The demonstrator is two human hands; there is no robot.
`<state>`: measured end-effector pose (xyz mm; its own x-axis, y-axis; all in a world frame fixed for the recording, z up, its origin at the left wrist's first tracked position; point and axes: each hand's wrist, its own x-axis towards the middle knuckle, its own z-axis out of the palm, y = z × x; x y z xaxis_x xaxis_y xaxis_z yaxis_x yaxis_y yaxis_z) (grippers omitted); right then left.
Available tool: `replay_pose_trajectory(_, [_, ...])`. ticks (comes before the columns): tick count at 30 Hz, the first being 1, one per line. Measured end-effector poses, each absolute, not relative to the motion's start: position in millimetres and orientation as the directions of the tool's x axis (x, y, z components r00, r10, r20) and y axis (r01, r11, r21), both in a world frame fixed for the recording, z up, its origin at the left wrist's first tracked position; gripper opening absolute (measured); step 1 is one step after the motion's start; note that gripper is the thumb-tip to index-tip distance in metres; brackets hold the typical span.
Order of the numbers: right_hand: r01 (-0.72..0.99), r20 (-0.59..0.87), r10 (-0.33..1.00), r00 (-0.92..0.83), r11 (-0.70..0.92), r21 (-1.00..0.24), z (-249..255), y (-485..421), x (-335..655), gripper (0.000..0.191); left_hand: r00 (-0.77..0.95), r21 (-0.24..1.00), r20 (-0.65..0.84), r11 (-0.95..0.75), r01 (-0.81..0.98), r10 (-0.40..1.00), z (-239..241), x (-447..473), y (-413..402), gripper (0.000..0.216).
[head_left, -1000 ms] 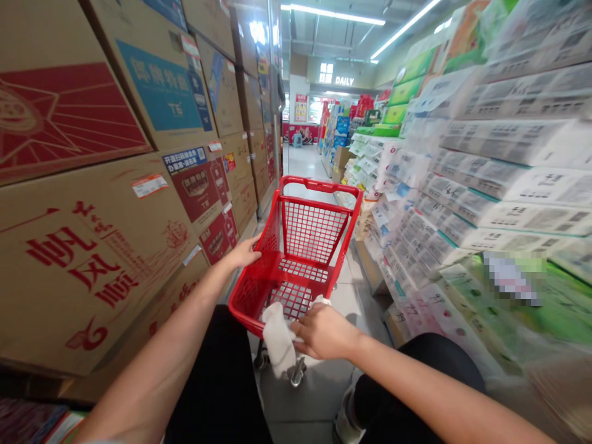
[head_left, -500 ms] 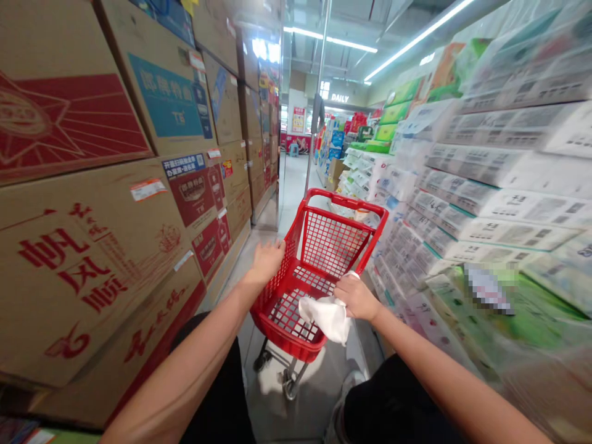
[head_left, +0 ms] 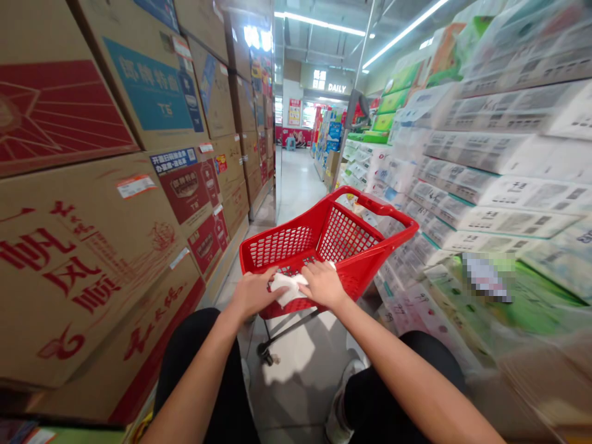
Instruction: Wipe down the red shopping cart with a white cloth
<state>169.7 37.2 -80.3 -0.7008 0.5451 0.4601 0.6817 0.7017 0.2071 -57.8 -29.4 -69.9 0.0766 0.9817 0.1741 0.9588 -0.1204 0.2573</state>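
A small red plastic shopping cart (head_left: 351, 243) stands in the aisle just ahead of my knees, turned at an angle, with nothing visible inside. Both hands rest on its near rim. A white cloth (head_left: 287, 287) is bunched between them. My left hand (head_left: 252, 293) curls over the rim and touches the cloth's left end. My right hand (head_left: 324, 283) presses down on the cloth's right side with its fingers closed over it.
Stacked cardboard boxes (head_left: 92, 203) form a wall on the left. Wrapped paper-goods packs (head_left: 485, 185) fill shelves on the right. The pale tiled aisle floor (head_left: 296, 179) runs ahead toward more displays. My dark-trousered legs (head_left: 198, 370) are bent below.
The cart has swung round from lengthwise to angled. My left hand moved from the cart's side to the near rim, meeting my right hand and the cloth.
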Motion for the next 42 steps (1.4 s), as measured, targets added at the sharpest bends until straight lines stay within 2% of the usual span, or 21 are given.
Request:
replay_pose_trajectory(6, [0.79, 0.48, 0.631, -0.609, 0.539, 0.294, -52, 62, 244, 0.036, 0.104, 0.289, 0.205, -0.162, 0.943, 0.973, -81, -87, -13, 0.051])
replay_pose_trajectory(10, [0.835, 0.511, 0.661, -0.55, 0.457, 0.307, -43, 74, 273, 0.032, 0.085, 0.306, 0.294, -0.178, 0.935, 0.952, -96, -87, -10, 0.051])
replay_pose_trajectory(14, [0.913, 0.593, 0.704, -0.392, 0.378, 0.154, -61, 57, 227, 0.023, -0.046, 0.397, 0.393, -0.124, 0.909, 0.918, -104, -72, -5, 0.049])
replay_pose_trajectory(18, [0.87, 0.589, 0.713, -0.38, 0.492, -0.034, -93, 17, 127, 0.018, -0.124, 0.519, 0.484, -0.171, 0.837, 0.866, -107, -62, 0, 0.046])
replay_pose_trajectory(20, [0.836, 0.572, 0.71, -0.411, 0.543, -0.073, -102, 1, 87, 0.018, -0.114, 0.531, 0.516, -0.213, 0.821, 0.849, -110, -66, 2, 0.05])
replay_pose_trajectory(22, [0.789, 0.548, 0.674, -0.496, 0.613, -0.04, -103, -3, 74, 0.02, -0.095, 0.512, 0.524, -0.224, 0.829, 0.846, -112, -74, 3, 0.052])
replay_pose_trajectory(25, [0.763, 0.512, 0.634, -0.579, 0.642, 0.068, -87, 14, 114, 0.025, -0.073, 0.498, 0.498, -0.216, 0.84, 0.864, -111, -92, 4, 0.053])
replay_pose_trajectory(28, [0.848, 0.526, 0.68, -0.511, 0.499, 0.179, -60, 45, 202, 0.033, -0.072, 0.522, 0.462, -0.206, 0.828, 0.884, -108, -105, 3, 0.051])
replay_pose_trajectory(32, [0.881, 0.588, 0.656, -0.472, 0.377, 0.286, -33, 73, 289, 0.034, -0.111, 0.548, 0.448, -0.174, 0.818, 0.887, -106, -106, 1, 0.049])
replay_pose_trajectory(36, [0.934, 0.684, 0.646, -0.337, 0.319, 0.159, -49, 66, 254, 0.029, -0.116, 0.595, 0.475, -0.221, 0.773, 0.873, -105, -93, 3, 0.052])
replay_pose_trajectory(42, [0.844, 0.654, 0.661, -0.369, 0.533, -0.062, -105, 16, 91, 0.018, -0.095, 0.611, 0.555, -0.328, 0.72, 0.826, -105, -79, 11, 0.055])
